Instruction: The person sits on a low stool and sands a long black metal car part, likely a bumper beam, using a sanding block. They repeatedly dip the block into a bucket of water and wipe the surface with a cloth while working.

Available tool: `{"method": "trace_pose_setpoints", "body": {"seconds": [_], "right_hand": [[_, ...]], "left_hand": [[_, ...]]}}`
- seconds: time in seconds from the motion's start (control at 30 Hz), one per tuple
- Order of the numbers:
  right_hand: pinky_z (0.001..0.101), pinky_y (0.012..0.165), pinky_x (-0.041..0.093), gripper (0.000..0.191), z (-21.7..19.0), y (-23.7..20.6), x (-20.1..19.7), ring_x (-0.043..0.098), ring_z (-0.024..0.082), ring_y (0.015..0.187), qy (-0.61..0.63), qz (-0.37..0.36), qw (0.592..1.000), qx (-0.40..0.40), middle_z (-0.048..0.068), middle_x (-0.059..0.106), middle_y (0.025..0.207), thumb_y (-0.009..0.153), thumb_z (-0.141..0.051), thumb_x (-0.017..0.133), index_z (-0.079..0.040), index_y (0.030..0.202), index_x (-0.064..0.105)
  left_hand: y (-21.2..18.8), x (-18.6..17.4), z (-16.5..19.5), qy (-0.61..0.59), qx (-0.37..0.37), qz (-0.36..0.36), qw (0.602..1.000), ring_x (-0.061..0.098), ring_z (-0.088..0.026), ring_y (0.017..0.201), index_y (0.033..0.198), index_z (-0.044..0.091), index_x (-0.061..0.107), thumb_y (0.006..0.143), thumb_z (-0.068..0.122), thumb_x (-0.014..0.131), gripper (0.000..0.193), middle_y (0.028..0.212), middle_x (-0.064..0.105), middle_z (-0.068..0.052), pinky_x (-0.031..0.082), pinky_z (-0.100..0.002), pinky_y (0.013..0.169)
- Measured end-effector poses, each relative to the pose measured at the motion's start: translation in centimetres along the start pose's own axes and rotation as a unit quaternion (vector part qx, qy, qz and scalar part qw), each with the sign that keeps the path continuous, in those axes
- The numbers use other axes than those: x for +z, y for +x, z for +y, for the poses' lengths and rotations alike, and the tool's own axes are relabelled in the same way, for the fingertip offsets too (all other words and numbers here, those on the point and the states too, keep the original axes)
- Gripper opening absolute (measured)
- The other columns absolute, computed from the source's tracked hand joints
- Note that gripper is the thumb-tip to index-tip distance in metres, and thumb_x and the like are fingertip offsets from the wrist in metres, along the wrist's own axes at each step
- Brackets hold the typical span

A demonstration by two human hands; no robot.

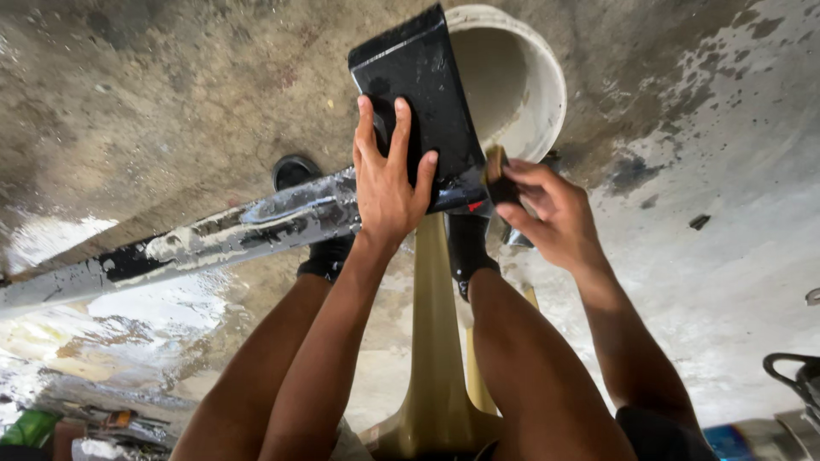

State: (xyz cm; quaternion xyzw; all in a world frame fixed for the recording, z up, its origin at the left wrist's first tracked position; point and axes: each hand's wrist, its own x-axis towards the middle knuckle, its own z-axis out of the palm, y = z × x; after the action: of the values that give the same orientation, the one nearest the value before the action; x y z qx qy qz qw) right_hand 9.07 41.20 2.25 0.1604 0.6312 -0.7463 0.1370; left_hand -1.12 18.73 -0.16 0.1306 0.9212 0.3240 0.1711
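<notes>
My left hand (pixel 389 183) lies flat with fingers spread on a black glossy panel (pixel 423 90) that leans over a white bucket (pixel 521 77). My right hand (pixel 551 213) pinches a small round brown pad (pixel 495 175) against the panel's lower right edge. The panel joins a long wet metal bar (pixel 222 235) that runs away to the left, streaked with white foam and black paint. My two bare legs and black shoes (pixel 299 175) straddle the work, with a yellowish plastic stool (pixel 436 341) between them.
The floor is wet, stained concrete (pixel 171 94) with puddles at the left. A dark metal handle and container (pixel 794 380) sit at the right edge. Cluttered small items, one green (pixel 30 427), lie at the lower left.
</notes>
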Motion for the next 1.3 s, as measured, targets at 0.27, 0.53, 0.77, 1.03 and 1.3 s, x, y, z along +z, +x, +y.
{"method": "trace_pose_setpoints", "body": {"seconds": [0.27,0.53,0.77,1.03,1.3], "right_hand": [[0.0335,0.107,0.058,0.042,2.1,5.0,0.4,0.066,0.022,0.126,0.009,0.051,0.999,-0.012,0.017,0.063,0.138,0.100,-0.009,0.073,0.006,0.135,0.057],[0.0370,0.115,0.051,0.043,0.9,1.3,-0.2,0.060,0.025,0.135,0.000,0.014,1.000,0.001,0.019,0.054,0.149,0.100,-0.007,0.070,0.007,0.138,0.054],[0.0359,0.114,0.054,0.042,2.6,1.4,-0.9,0.064,0.022,0.129,0.051,-0.001,0.998,-0.030,0.017,0.061,0.140,0.102,-0.013,0.072,0.005,0.136,0.056],[0.0301,0.100,0.058,0.046,2.4,4.7,0.2,0.066,0.016,0.117,0.035,0.038,0.999,0.003,0.015,0.065,0.133,0.103,-0.018,0.072,0.005,0.140,0.055],[0.0381,0.112,0.054,0.044,2.1,0.2,-0.1,0.065,0.024,0.131,0.036,0.011,0.999,-0.036,0.018,0.062,0.139,0.103,-0.016,0.071,0.005,0.137,0.054]], "left_hand": [[-0.8,0.2,-0.1,-0.002,0.011,0.007,1.000,0.026,-0.052,0.156,0.165,0.012,0.032,0.109,0.029,0.066,0.068,0.169,0.013,-0.032,0.032,-0.056,0.129],[-0.2,0.1,0.0,0.005,0.003,-0.001,1.000,0.027,-0.052,0.153,0.163,0.012,0.034,0.104,0.030,0.067,0.070,0.167,0.013,-0.033,0.031,-0.056,0.126],[-0.9,0.4,-0.3,0.001,0.004,0.002,1.000,0.027,-0.050,0.155,0.165,0.012,0.032,0.107,0.029,0.066,0.069,0.169,0.012,-0.032,0.031,-0.056,0.128],[-0.4,0.1,0.1,0.000,-0.007,-0.005,1.000,0.027,-0.051,0.155,0.164,0.012,0.034,0.108,0.029,0.066,0.067,0.169,0.012,-0.032,0.033,-0.054,0.127],[-1.2,0.6,-0.6,0.005,0.006,0.002,1.000,0.027,-0.050,0.157,0.166,0.013,0.032,0.109,0.029,0.067,0.069,0.170,0.010,-0.031,0.032,-0.055,0.130]]}}
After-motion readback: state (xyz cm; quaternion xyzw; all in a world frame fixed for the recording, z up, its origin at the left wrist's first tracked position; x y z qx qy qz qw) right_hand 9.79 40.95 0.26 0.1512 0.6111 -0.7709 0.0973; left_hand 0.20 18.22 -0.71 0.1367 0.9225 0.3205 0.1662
